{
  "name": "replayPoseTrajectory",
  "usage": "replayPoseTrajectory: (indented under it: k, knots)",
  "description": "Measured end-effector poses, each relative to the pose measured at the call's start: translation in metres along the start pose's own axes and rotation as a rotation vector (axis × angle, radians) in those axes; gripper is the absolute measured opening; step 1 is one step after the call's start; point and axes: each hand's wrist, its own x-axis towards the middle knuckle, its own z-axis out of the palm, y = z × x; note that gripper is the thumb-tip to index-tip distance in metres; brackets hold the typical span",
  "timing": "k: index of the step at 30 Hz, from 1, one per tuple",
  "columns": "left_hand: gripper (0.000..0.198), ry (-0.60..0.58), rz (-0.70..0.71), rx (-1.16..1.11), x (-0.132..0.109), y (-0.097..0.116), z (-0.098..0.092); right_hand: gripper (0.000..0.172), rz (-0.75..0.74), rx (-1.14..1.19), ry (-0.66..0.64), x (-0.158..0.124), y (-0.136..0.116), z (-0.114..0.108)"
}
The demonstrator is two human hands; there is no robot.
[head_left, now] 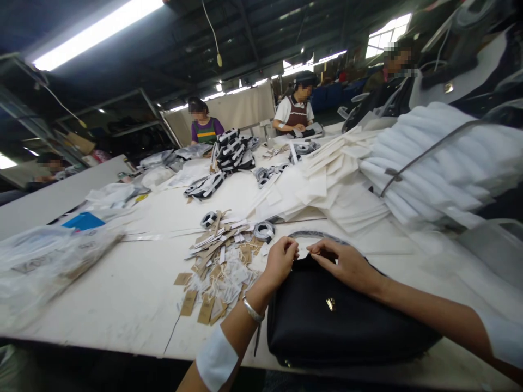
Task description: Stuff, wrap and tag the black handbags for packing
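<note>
1. Fingers (292,249) of left hand (281,262): curled at top edge of black bag (343,324); cannot tell whether clamped.
2. Right hand (347,267): fingertips at same edge; grip indeterminable.
3. Bag position: on white table (134,305), beside tag pile (206,310).

I'm looking into a factory workshop for handbags. What tells me so is the long white worktable (139,288) shared by several workers (297,115), two wearing aprons, and its load of repeated stock: a black handbag (310,321), a heap of cardboard hang tags (189,302), coiled wrapped straps (265,231) and a bound stack of white padding sheets (433,163). Overhead I see a fluorescent tube (98,34) and dark roof beams (247,35).
</note>
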Motion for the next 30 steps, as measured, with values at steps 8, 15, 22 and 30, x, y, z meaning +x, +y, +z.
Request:
replayPoseTrajectory:
  k: [8, 15, 22, 30]
  knots:
    - [0.029, -0.195, -0.003, -0.058, 0.000, 0.007, -0.001, 0.015, -0.249, -0.058, 0.074, -0.004, 0.003, -0.005]
    - [0.018, -0.228, 0.142, 0.198, 0.008, 0.010, -0.002, 0.012, -0.461, -0.103, 0.073, -0.006, 0.010, -0.003]
    - [0.020, -0.068, 0.164, 0.376, 0.009, 0.010, -0.047, 0.020, -0.540, -0.108, 0.013, -0.019, 0.001, -0.008]
    - [0.018, 0.218, 0.164, 0.244, -0.105, 0.049, -0.126, 0.021, -0.483, -0.233, 0.043, -0.009, 0.000, -0.011]
